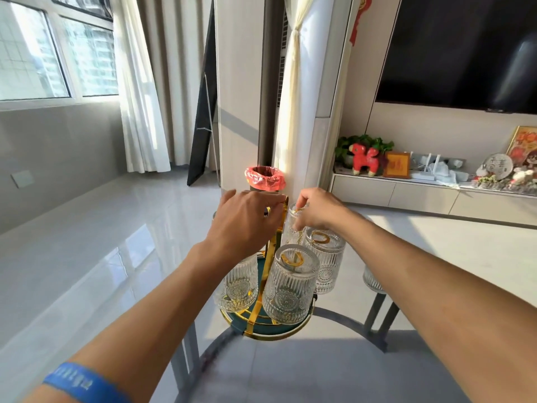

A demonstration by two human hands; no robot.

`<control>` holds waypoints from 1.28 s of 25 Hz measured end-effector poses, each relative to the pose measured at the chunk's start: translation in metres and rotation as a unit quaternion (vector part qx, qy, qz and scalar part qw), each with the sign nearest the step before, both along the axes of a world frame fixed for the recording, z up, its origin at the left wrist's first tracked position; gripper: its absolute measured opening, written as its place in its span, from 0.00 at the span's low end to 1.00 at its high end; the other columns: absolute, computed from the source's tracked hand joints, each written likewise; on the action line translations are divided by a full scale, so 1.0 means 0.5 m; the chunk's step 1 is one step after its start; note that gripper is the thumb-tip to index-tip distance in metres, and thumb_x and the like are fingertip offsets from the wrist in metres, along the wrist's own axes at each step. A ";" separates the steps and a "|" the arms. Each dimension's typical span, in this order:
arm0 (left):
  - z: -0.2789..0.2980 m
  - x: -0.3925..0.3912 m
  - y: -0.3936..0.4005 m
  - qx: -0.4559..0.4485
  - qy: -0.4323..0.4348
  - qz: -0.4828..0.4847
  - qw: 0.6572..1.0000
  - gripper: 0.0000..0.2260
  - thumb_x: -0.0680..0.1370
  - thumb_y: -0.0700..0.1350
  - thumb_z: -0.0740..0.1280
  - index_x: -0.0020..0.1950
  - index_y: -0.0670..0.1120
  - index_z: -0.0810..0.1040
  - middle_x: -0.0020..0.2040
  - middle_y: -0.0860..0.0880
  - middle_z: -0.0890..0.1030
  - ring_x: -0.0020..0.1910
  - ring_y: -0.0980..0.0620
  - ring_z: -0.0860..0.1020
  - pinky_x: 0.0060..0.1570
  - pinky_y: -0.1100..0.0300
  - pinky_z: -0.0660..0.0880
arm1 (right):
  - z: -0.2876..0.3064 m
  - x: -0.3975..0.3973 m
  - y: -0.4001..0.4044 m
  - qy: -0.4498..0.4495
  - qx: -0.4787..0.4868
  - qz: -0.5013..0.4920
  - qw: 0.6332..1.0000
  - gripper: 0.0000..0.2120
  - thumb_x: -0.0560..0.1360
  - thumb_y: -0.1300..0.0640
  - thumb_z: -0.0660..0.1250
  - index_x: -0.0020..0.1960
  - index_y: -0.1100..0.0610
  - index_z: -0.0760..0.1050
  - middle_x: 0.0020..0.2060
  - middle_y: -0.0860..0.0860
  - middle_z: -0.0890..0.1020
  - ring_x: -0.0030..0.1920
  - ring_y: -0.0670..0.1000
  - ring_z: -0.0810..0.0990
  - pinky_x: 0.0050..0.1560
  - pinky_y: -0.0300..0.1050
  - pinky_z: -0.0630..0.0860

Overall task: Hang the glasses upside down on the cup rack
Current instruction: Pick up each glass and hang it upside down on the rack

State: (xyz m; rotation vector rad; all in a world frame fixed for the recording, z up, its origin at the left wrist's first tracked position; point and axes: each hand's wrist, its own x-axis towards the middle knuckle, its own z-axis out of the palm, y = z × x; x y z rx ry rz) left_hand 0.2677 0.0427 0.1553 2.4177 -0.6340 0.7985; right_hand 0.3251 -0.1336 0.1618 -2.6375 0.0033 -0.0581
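A gold cup rack point(271, 257) with a round teal base stands on a glass table point(334, 367). Three ribbed clear glasses hang on it upside down: one at the front point(290, 283), one at the right point(327, 260), one at the left point(239, 286) partly behind my left wrist. My left hand point(247, 222) grips the top of the rack's gold handle. My right hand point(316, 210) holds a further upside-down glass point(292, 228) at the back of the rack. Whether that glass rests on a peg is hidden by my fingers.
Another glass point(373, 282) stands on the table to the right, mostly behind my right forearm. Beyond the table is a bin with a red bag point(264, 178), a tall white air conditioner point(308, 82) and a TV cabinet point(421, 196) at the right.
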 end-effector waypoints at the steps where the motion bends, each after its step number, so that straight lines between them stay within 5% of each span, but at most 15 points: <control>1: 0.007 -0.009 -0.009 0.030 0.005 0.032 0.999 0.13 0.79 0.49 0.59 0.50 0.49 0.83 0.50 0.49 0.87 0.52 0.47 0.82 0.67 0.45 0.66 | 0.006 -0.010 -0.008 0.012 0.005 0.018 1.000 0.14 0.65 0.51 0.77 0.47 0.48 0.77 0.56 0.51 0.78 0.49 0.52 0.77 0.46 0.48 0.74; 4: 0.034 -0.045 -0.041 0.103 0.043 0.098 0.989 0.14 0.79 0.50 0.58 0.54 0.50 0.82 0.61 0.50 0.82 0.65 0.47 0.75 0.72 0.38 0.52 | 0.017 -0.075 -0.045 -0.091 0.045 0.016 0.995 0.15 0.73 0.46 0.69 0.57 0.50 0.79 0.63 0.53 0.75 0.60 0.56 0.75 0.55 0.49 0.72; 7: 0.025 -0.127 -0.075 0.010 -0.027 0.075 0.997 0.15 0.78 0.50 0.60 0.61 0.50 0.80 0.67 0.50 0.78 0.67 0.46 0.73 0.71 0.44 0.61 | -0.030 -0.190 -0.112 -0.275 0.143 -0.067 0.948 0.05 0.73 0.54 0.66 0.42 0.53 0.80 0.46 0.50 0.83 0.46 0.51 0.79 0.41 0.43 0.69; 9: -0.039 -0.217 -0.133 -0.067 -0.067 -0.019 0.995 0.16 0.76 0.48 0.62 0.62 0.49 0.80 0.63 0.50 0.81 0.61 0.49 0.76 0.63 0.53 0.70 | -0.108 -0.274 -0.173 -0.244 0.207 -0.123 0.940 0.06 0.72 0.55 0.66 0.37 0.52 0.77 0.39 0.48 0.83 0.42 0.49 0.80 0.39 0.43 0.70; 11: -0.134 -0.288 -0.199 -0.021 0.019 -0.077 0.997 0.18 0.76 0.49 0.62 0.65 0.50 0.77 0.64 0.51 0.80 0.62 0.51 0.75 0.61 0.57 0.71 | -0.206 -0.342 -0.236 -0.154 0.241 -0.174 0.942 0.01 0.72 0.55 0.68 0.41 0.51 0.77 0.42 0.48 0.83 0.42 0.49 0.80 0.40 0.43 0.72; 15: -0.298 -0.275 -0.266 0.126 0.228 -0.060 0.964 0.25 0.79 0.55 0.59 0.76 0.52 0.62 0.78 0.50 0.63 0.76 0.51 0.60 0.73 0.59 0.54 | -0.327 -0.398 -0.336 -0.074 0.325 -0.203 0.921 0.15 0.68 0.54 0.74 0.52 0.48 0.75 0.51 0.45 0.80 0.48 0.46 0.79 0.41 0.38 0.72; 19: -0.354 -0.202 -0.277 0.247 0.236 -0.046 0.939 0.29 0.80 0.63 0.48 0.79 0.56 0.50 0.81 0.50 0.49 0.80 0.51 0.46 0.76 0.52 0.41 | -0.353 -0.350 -0.370 -0.019 0.368 -0.135 0.920 0.36 0.62 0.48 0.79 0.65 0.44 0.66 0.62 0.46 0.73 0.57 0.48 0.76 0.53 0.46 0.75; 23: -0.371 -0.186 -0.278 0.258 0.216 -0.048 0.940 0.31 0.77 0.67 0.42 0.79 0.60 0.47 0.81 0.54 0.47 0.79 0.54 0.43 0.76 0.54 0.38 | -0.362 -0.249 -0.359 -0.069 0.385 -0.158 0.907 0.48 0.59 0.48 0.80 0.73 0.48 0.59 0.70 0.50 0.68 0.65 0.52 0.70 0.63 0.50 0.70; 27: -0.371 -0.191 -0.280 0.235 0.205 -0.045 0.949 0.30 0.78 0.67 0.43 0.78 0.60 0.48 0.80 0.55 0.46 0.79 0.56 0.42 0.75 0.57 0.35 | -0.360 -0.163 -0.336 -0.134 0.300 -0.220 0.918 0.47 0.59 0.42 0.77 0.72 0.47 0.60 0.68 0.51 0.73 0.65 0.56 0.72 0.58 0.46 0.68; 32: -0.373 -0.188 -0.280 0.219 0.212 -0.047 0.951 0.30 0.77 0.67 0.44 0.78 0.61 0.50 0.80 0.56 0.47 0.78 0.57 0.42 0.73 0.59 0.33 | -0.352 -0.152 -0.326 -0.138 0.245 -0.231 0.931 0.37 0.57 0.41 0.75 0.63 0.50 0.70 0.58 0.52 0.80 0.55 0.57 0.78 0.53 0.51 0.76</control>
